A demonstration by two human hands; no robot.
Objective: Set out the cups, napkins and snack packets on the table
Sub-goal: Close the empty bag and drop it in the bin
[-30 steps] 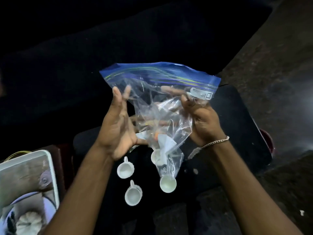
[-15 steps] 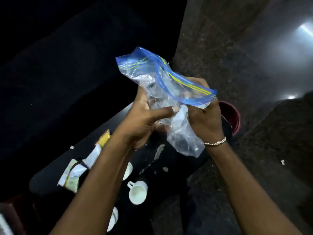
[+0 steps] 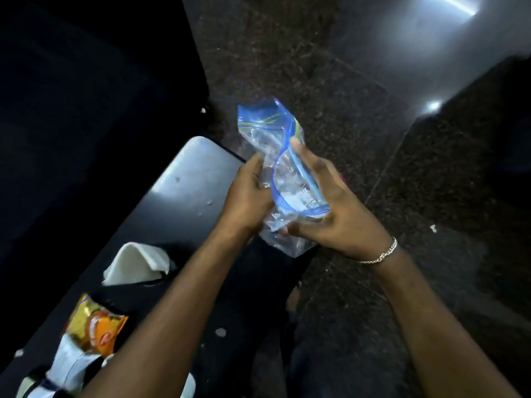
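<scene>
A dark speckled stone floor [image 3: 287,67] caught a bright strip of light [image 3: 451,4] at the top right and a smaller glare spot [image 3: 433,105] below it, beside a dark, round-cornered table [image 3: 184,179].

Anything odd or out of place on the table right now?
Mildly. The snack packets lie overlapping and askew on the table, as if dumped rather than set out; the napkin sits tented beside them. White specks dot its top. The left hand and right hand grip a crumpled zip bag.
</scene>
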